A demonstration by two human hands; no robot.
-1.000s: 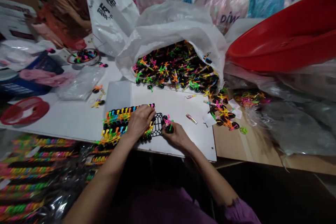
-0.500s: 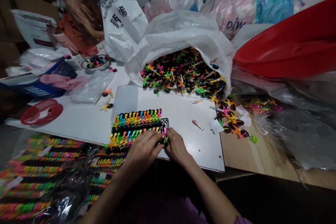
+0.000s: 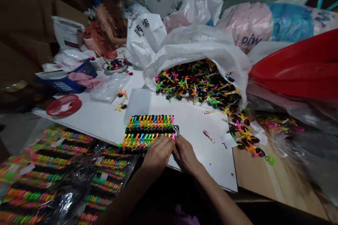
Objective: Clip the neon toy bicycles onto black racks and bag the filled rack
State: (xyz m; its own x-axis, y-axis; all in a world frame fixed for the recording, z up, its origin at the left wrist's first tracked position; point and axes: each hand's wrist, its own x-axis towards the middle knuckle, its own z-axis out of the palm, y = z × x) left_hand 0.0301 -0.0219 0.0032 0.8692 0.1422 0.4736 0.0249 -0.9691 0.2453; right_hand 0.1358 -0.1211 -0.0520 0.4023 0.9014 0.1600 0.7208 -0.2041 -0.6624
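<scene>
A black plastic grid rack (image 3: 176, 130) lies on a white board (image 3: 206, 158), filled with rows of small black pieces with neon arms (image 3: 148, 133). My left hand (image 3: 158, 153) rests on the near end of these rows. Beside it, my right hand (image 3: 185, 154) pinches a pink-and-black piece (image 3: 173, 136) at the row's end, close to my left fingertips. My fingers hide the near part of the rack.
A white sack (image 3: 200, 45) of loose neon pieces lies behind the board, and more spill at right. A red basin (image 3: 298, 66) sits at right. Bagged strips (image 3: 60, 168) lie at lower left. A person (image 3: 111, 24) sits far left.
My hands have come together at the rack's near end, and the pink piece has moved from my right hand's spot beside the rack into the row. The whole view has shifted as my head tilted up.
</scene>
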